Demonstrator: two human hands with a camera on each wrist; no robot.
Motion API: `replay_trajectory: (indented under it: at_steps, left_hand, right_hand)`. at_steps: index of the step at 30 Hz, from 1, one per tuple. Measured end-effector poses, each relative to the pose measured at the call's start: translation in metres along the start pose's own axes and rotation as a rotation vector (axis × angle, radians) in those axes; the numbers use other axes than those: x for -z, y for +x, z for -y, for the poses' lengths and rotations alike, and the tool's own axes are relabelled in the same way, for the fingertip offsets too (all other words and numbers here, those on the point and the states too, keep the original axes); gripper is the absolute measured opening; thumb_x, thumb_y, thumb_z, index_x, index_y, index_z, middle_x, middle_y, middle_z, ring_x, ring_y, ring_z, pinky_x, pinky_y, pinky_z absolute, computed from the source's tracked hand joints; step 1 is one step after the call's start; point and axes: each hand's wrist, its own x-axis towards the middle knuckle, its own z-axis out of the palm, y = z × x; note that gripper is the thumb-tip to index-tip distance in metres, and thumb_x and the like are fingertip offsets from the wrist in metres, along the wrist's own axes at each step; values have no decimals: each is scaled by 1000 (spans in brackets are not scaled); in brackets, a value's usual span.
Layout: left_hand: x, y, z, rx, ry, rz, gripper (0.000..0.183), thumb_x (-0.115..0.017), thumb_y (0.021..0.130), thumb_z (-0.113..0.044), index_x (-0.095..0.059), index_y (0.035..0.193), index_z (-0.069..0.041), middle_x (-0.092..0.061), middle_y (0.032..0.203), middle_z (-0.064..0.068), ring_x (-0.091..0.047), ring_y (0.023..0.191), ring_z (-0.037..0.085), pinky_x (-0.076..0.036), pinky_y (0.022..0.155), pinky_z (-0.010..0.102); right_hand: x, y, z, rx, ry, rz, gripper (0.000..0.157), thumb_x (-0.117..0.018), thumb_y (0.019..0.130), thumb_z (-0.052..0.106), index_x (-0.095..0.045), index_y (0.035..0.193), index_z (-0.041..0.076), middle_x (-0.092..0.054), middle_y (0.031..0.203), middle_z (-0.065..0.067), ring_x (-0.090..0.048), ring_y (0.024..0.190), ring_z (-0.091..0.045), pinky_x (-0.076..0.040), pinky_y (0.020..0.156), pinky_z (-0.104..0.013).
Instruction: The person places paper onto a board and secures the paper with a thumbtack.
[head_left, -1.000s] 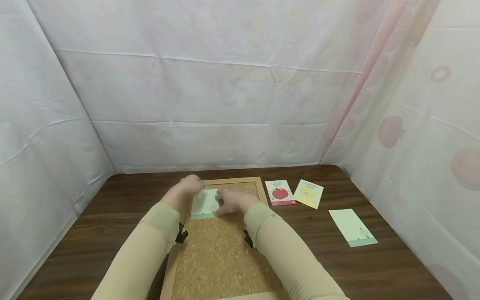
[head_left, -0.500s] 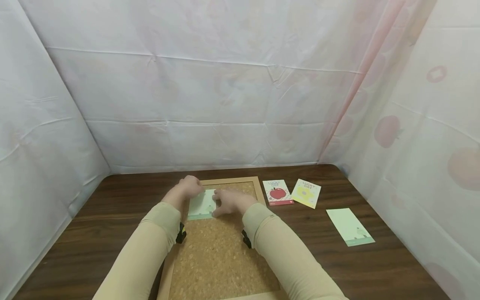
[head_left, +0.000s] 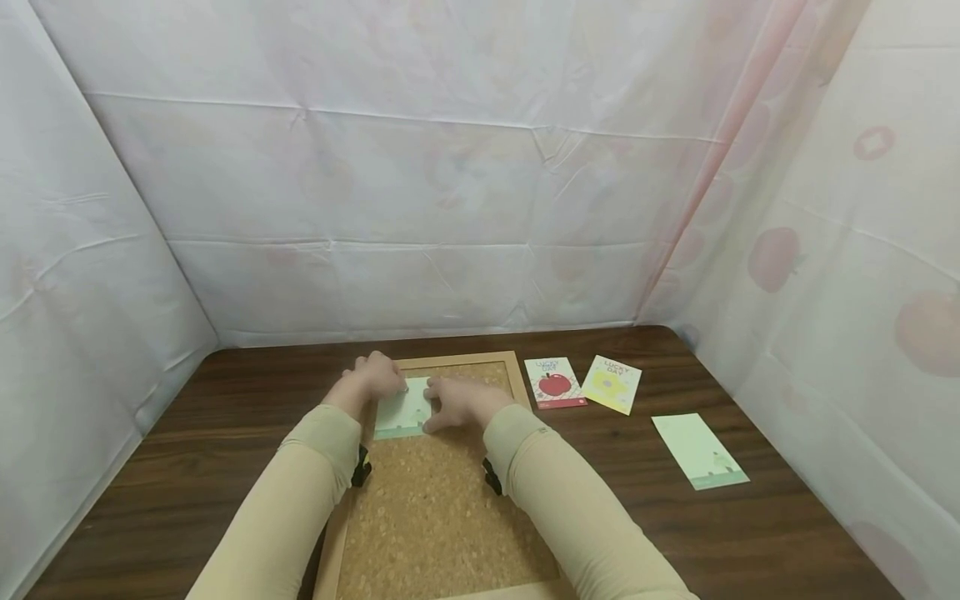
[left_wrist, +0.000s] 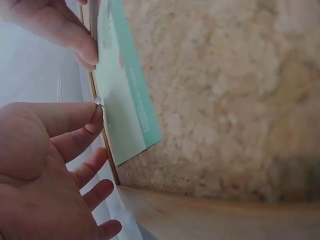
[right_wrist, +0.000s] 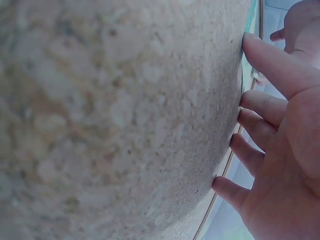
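Note:
A pale green note card (head_left: 403,414) with a darker green strip lies at the upper left of a wood-framed cork board (head_left: 442,508). My left hand (head_left: 372,377) is at the card's top left. In the left wrist view, its thumb and forefinger pinch a small silver thumbtack (left_wrist: 98,102), point close over the card, while the other fingers fan out. My right hand (head_left: 467,403) rests along the card's right edge. The right wrist view shows its thumb (right_wrist: 267,62) on the card's edge and its spread fingertips touching the cork.
On the dark wooden table (head_left: 247,442), right of the board, lie a red apple card (head_left: 555,384), a yellow card (head_left: 611,386) overlapping its corner, and another pale green card (head_left: 701,452). White printed cloth (head_left: 420,183) hangs behind and at both sides.
The head view has shifted slightly. My left fingers have tipped a little lower over the card's top edge. The right hand and the card stay where they were.

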Motion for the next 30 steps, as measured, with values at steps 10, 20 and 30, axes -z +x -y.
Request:
replay_trajectory:
  at_steps: [10, 20, 30]
  left_hand:
    - [-4, 1, -2, 18, 62, -21, 30, -49, 101, -23, -73, 112, -8, -46, 137, 22, -37, 124, 45, -25, 104, 69]
    - [-5, 2, -1, 22, 54, -21, 34, -46, 103, -24, -73, 115, -7, -45, 140, 24, -37, 124, 45, -26, 103, 69]
    - [-4, 3, -1, 21, 35, -9, 26, -54, 100, -24, -73, 107, -8, -45, 136, 22, -37, 122, 45, -25, 103, 69]
  right_hand:
    - [1, -2, 1, -15, 7, 0, 68, -75, 91, 44, -52, 150, 19, -33, 164, -1, -31, 149, -27, -27, 119, -42]
    - [0, -3, 1, -13, 6, -2, 67, -74, 92, 44, -53, 150, 19, -33, 164, -2, -31, 149, -27, -27, 119, -43]
    - [0, -3, 1, -22, 23, 2, 67, -74, 92, 44, -52, 151, 19, -33, 164, -1, -30, 149, -27, -26, 119, -43]
